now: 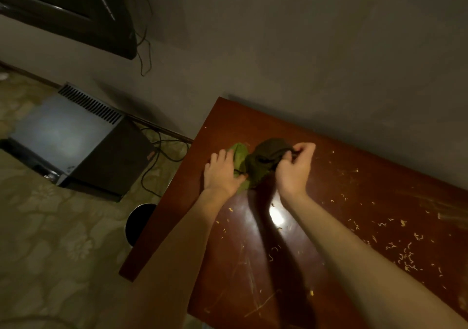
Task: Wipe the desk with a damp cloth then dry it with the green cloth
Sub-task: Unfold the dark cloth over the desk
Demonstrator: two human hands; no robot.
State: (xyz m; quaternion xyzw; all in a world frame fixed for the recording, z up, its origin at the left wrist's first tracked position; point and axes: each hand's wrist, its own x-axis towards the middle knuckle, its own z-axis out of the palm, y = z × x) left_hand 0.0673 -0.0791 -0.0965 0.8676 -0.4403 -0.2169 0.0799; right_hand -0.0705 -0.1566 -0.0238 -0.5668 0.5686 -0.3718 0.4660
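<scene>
Two cloths lie bunched together at the far left of the reddish-brown desk [329, 181]. A light green cloth [239, 151] is on the left, and a darker olive cloth [268, 151] lies against it on the right. My left hand [222, 171] rests on the light green cloth, its thumb at the seam between the two. My right hand [296, 166] pinches the top edge of the darker cloth between thumb and fingers. Small yellowish crumbs [407, 257] are scattered over the desk, mostly on the right side.
The desk stands against a grey wall [304, 50]. Left of it on the patterned floor [50, 240] sit a grey box-shaped appliance [76, 141] with cables [162, 156] and a round dark bin [139, 223] by the desk edge. A dark screen [68, 7] hangs top left.
</scene>
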